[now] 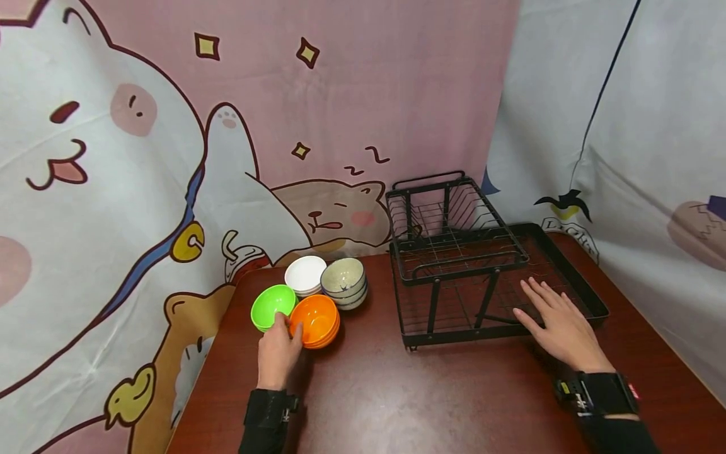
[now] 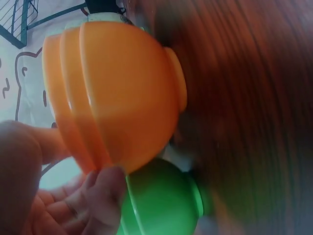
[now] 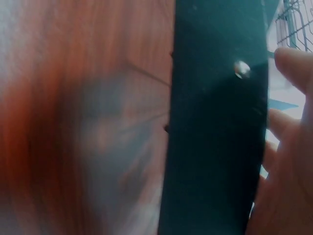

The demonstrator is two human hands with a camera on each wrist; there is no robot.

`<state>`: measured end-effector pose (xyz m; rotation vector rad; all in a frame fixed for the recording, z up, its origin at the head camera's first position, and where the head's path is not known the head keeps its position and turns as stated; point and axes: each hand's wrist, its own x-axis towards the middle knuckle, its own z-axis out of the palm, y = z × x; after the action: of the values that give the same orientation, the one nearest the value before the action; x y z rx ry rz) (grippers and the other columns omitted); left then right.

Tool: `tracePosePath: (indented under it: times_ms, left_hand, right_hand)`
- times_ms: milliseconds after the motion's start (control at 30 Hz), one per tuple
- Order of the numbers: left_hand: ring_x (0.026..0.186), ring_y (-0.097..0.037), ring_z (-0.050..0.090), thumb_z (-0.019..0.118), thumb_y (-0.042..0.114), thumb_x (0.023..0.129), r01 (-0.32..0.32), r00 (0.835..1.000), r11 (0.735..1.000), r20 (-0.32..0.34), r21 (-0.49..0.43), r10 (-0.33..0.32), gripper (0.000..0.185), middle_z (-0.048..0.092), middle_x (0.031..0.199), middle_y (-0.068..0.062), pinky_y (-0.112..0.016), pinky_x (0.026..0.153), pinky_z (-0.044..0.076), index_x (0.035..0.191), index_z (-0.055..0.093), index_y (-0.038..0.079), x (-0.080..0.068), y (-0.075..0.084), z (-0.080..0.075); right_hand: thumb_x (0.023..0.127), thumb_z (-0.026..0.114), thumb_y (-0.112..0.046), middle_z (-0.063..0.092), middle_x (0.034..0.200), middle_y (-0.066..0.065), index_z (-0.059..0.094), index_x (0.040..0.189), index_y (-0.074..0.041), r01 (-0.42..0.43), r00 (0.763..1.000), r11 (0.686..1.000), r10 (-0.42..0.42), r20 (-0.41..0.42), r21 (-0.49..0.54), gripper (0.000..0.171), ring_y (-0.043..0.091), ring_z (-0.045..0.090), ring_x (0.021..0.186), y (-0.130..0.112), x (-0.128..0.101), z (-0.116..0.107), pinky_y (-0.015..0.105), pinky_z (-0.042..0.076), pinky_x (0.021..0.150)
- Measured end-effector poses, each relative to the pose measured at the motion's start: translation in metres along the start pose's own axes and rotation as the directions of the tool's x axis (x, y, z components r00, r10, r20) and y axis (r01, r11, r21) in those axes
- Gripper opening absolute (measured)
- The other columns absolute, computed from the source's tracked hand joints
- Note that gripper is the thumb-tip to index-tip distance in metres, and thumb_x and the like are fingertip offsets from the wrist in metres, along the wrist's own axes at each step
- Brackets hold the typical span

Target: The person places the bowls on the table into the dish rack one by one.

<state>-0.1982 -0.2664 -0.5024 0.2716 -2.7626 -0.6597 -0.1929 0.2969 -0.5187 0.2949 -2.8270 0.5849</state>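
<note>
My left hand (image 1: 278,354) pinches the near left rim of a stack of nested orange bowls (image 1: 314,320), thumb on one side of the wall and fingers on the other. In the left wrist view the stacked rims of the orange bowls (image 2: 122,93) show clearly, with a fingertip against the outside. Green bowls (image 1: 273,305) stand close beside that hand, to the left of the orange ones. My right hand (image 1: 561,331), fingers spread and holding nothing, hovers over the front right of a black dish rack (image 1: 454,277). Its fingers are right by the dark rim (image 3: 215,127) in the right wrist view.
Behind the orange bowls are a stack of white dishes (image 1: 305,275) and several patterned ceramic bowls (image 1: 343,282). The two-level rack has a tray base reaching right. A brown wooden table (image 1: 431,397) carries everything, with a cartoon-printed cloth (image 1: 368,82) hanging along its back.
</note>
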Motion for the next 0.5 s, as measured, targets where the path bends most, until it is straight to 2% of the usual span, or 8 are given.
tracePosePath:
  times_ms: [167, 267, 500]
  left_hand:
    - [0.059, -0.027, 0.053, 0.076, 0.019, 0.093, 0.064, 0.998, 0.996, -0.013, -0.07, -0.065, 0.036, 0.054, 0.07, -0.012, -0.033, 0.055, 0.04, 0.107, 0.049, -0.001, 0.0026, 0.0012, 0.0057]
    - [0.061, -0.029, 0.054, 0.074, 0.013, 0.092, 0.089, 0.996, 0.992, -0.023, -0.093, -0.092, 0.033, 0.054, 0.069, -0.013, -0.035, 0.056, 0.041, 0.107, 0.049, -0.002, 0.0031, 0.0011, 0.0071]
    - [0.068, -0.039, 0.063, 0.064, 0.005, 0.093, 0.014, 0.998, 0.998, -0.058, -0.056, -0.017, 0.016, 0.064, 0.077, -0.023, -0.053, 0.066, 0.053, 0.102, 0.056, -0.006, 0.0029, 0.0039, 0.0067]
  right_hand:
    - [0.107, 0.056, -0.045, 0.033, 0.167, 0.025, 0.029, 0.166, -0.01, -0.01, 1.0, 0.999, 0.009, -0.007, -0.044, 0.074, 0.046, 0.027, 0.156, -0.0016, -0.0001, 0.0051, 0.056, 0.002, 0.13]
    - [0.107, 0.055, -0.046, 0.035, 0.166, 0.024, 0.031, 0.165, -0.01, -0.014, 1.0, 0.998, 0.014, -0.004, -0.062, 0.073, 0.045, 0.029, 0.155, -0.0029, 0.0002, 0.0064, 0.056, 0.002, 0.13]
    - [0.107, 0.054, -0.046, 0.036, 0.165, 0.024, 0.032, 0.164, -0.01, -0.018, 1.0, 0.998, 0.018, -0.005, -0.068, 0.071, 0.043, 0.027, 0.157, -0.003, 0.0006, 0.0086, 0.053, -0.001, 0.131]
